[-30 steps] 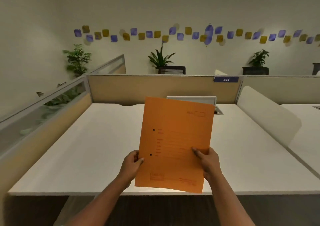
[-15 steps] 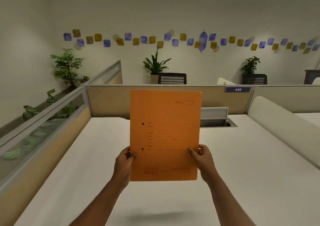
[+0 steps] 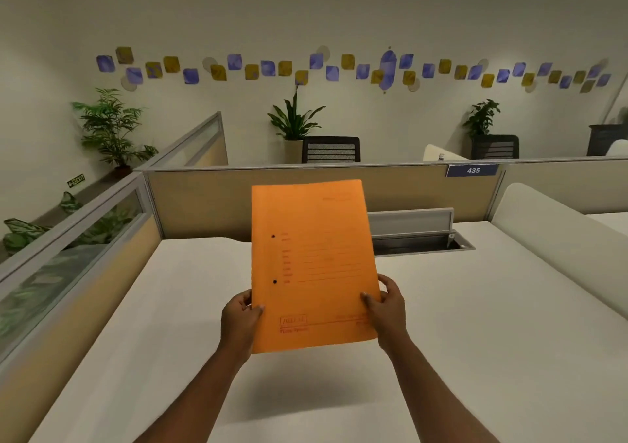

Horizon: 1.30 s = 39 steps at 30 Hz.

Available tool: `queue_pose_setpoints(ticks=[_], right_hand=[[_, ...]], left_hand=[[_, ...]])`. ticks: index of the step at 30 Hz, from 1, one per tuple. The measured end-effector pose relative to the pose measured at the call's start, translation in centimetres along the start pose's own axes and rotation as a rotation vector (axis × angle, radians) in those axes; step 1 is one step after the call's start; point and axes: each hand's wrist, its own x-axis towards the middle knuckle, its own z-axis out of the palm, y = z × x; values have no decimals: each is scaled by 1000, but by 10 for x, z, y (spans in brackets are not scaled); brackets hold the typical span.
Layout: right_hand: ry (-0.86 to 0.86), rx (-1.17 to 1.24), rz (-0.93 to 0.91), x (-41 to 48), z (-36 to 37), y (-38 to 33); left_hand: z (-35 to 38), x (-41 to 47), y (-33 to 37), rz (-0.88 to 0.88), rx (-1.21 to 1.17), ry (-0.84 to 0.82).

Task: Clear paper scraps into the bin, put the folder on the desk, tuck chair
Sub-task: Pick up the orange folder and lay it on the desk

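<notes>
An orange folder point(image 3: 312, 262) with two punch holes and red print hangs above the white desk point(image 3: 170, 323), tilted toward me and casting a shadow on the surface below. My left hand point(image 3: 239, 320) grips its lower left edge. Its lower right edge is held by my right hand point(image 3: 387, 310). The folder does not touch the desk. No paper scraps, bin or own chair are in view.
An open cable tray point(image 3: 418, 238) with a raised lid sits at the desk's back. Tan partitions point(image 3: 204, 198) bound the back and left, a white curved divider point(image 3: 557, 238) the right. A black chair point(image 3: 331, 149) and potted plants point(image 3: 108, 130) stand beyond.
I have stepped closer, so the desk's front edge has left the view. The folder has moved forward over the desk and lies flatter than a second ago, both hands holding on.
</notes>
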Motion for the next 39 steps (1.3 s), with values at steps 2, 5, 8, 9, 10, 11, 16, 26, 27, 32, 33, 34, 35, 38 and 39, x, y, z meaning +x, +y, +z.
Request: queue_pose_setpoints(ticks=[2,5,8,9,10,11,16,26,27,32,33,34,35,38,39], right_hand=[[-10,-11,24,21,11,-1],[-29,-54,43,53,30,3],[-41,-112,47,85,48,11],[-47,-135,43,96,54,15],[-57,-160,42,107,60,18],[-66,-181,44,118,65,22],[-68,-263,85,168,90,37],[-78,-379,162,222,118,83],[-79,-385,167,225,119,87],[-93,-396,210,237,124,100],[-96,-401,219,240,124,102],[-102,-417,226,242,125,103],[-111,-441,228,243,126,105],[-147,-513,233,245,131,109],[-151,-525,242,244,133,109]], left_hand=[[3,17,-5,-7,38,0],[10,45,-11,-42,92,24],[24,78,-19,-90,116,59],[28,88,-21,-94,126,72],[33,99,-23,-99,131,87],[38,109,-25,-109,133,104],[58,161,-35,-155,152,172],[79,218,-74,-182,329,127],[80,221,-77,-179,343,125],[87,231,-89,-169,424,181],[88,232,-90,-171,431,200],[89,233,-92,-174,437,212],[90,233,-94,-176,444,216],[91,235,-96,-163,461,238],[91,237,-96,-154,469,254]])
